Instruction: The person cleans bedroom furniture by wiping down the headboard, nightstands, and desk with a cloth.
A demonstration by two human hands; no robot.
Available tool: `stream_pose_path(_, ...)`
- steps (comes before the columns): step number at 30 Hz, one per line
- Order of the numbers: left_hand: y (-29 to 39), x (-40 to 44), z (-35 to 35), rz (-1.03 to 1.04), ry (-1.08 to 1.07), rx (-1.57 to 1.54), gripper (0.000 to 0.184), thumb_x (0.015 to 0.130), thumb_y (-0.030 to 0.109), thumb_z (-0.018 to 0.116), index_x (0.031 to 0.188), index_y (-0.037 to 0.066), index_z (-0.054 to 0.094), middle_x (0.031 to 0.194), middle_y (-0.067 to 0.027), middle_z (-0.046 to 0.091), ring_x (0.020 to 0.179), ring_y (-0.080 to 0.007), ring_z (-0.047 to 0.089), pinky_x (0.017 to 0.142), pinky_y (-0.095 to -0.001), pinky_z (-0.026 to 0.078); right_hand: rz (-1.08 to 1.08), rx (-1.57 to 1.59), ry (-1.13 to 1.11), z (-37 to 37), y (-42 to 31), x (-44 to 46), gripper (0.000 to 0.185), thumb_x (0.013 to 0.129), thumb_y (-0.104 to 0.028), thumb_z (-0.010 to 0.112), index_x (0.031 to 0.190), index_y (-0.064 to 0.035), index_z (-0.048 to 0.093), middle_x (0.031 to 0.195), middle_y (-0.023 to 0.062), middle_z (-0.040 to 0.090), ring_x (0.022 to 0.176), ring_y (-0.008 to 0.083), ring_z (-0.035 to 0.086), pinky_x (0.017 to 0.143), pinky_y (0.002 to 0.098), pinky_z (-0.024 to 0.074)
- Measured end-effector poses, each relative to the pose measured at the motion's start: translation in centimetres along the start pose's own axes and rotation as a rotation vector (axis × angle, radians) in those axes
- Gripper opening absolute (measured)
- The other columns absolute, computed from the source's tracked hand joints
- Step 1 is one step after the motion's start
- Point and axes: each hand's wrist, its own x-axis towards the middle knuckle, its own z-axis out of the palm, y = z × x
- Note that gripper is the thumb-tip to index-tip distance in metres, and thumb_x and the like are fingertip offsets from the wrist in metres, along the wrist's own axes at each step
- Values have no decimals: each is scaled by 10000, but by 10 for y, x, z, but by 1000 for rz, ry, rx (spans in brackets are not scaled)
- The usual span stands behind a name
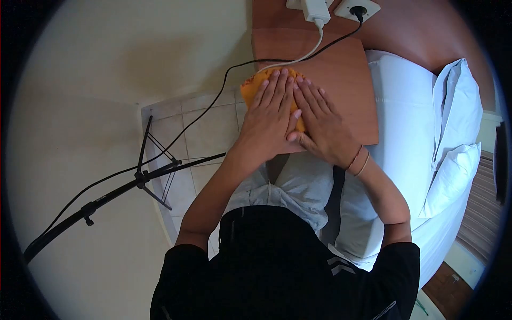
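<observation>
An orange cloth (248,92), darker-patterned along its far edge, lies bunched or folded on a small wooden table. My left hand (271,106) rests flat on it, fingers stretched out and pointing away from me. Beside it, my right hand (322,120) lies with its fingers extended over the cloth's right side and its thumb near the left hand. Both palms face down and cover most of the cloth, so its full shape is hidden. Neither hand is closed around anything.
The wooden table (354,101) stands against the headboard. A white charger (316,9) and a black plug (358,10) sit in wall sockets; their cables cross the table's far part. A black tripod stand (114,196) leans at left. The bed (402,101) with white pillows (452,178) is at right.
</observation>
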Motion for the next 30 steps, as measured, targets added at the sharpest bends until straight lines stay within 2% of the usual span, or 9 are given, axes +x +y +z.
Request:
stream_pose_path(8,-47,49,9,-27,51,-23,670,1147,366,357,1617,-110,315,1711,-278,300,1622,-392,237,1342,-491,173,7,29,42,15,40,60,949,1080,-678,390,1646,78,286,1705,282,317,1623,383,248,1330,498,179)
stream_pose_path(11,-61,63,9,-85,69,-74,621,1143,313,359,1574,-133,384,1681,-287,357,1594,-419,289,1330,-492,208,21,150,16,7,46,84,955,1079,-697,370,1654,60,280,1715,269,303,1624,387,238,1328,497,187)
stream_pose_path(14,-78,76,12,-103,116,-61,631,1158,346,327,1625,-77,321,1727,-281,260,1620,-429,216,1327,-472,229,-16,147,124,16,55,104,953,1073,-717,358,1666,25,283,1729,244,290,1624,384,236,1324,498,204)
stream_pose_path(17,-82,74,10,-143,69,-148,618,1160,343,324,1637,-49,318,1736,-263,253,1625,-426,203,1327,-469,227,-24,169,132,21,56,111,876,1096,-644,407,1673,2,277,1724,264,284,1623,390,233,1335,492,186)
stream_pose_path(20,-81,74,14,-117,190,-143,571,1157,328,351,1608,-19,387,1734,-258,264,1602,-438,256,1301,-474,287,1,157,165,25,53,109,852,1097,-632,415,1678,-23,285,1730,248,282,1622,396,232,1336,496,183)
stream_pose_path(23,-68,68,9,-203,277,-258,435,1123,223,458,1477,-19,534,1615,-292,435,1457,-479,465,1175,-501,440,-15,67,269,30,49,108,809,1096,-614,427,1661,-40,341,1713,228,332,1595,401,290,1316,497,244)
stream_pose_path(26,-46,62,7,-348,348,-341,300,1052,81,543,1315,-45,613,1408,-306,591,1242,-513,602,1011,-535,520,-95,238,303,20,44,107,835,1077,-673,385,1628,-45,411,1682,199,406,1567,387,358,1299,497,281)
stream_pose_path(29,-47,56,6,-366,293,-346,401,1074,98,508,1424,-93,546,1557,-289,498,1222,-517,618,1014,-542,541,-25,284,35,10,40,107,757,1095,-600,425,1609,-45,428,1656,204,433,1515,404,419,1227,496,386)
stream_pose_path(30,-49,57,6,-368,266,-355,386,1072,95,506,1407,-91,554,1529,-293,518,1211,-521,618,1012,-545,539,-31,270,57,10,40,108,750,1099,-595,421,1615,-51,424,1658,205,430,1514,405,421,1228,493,384)
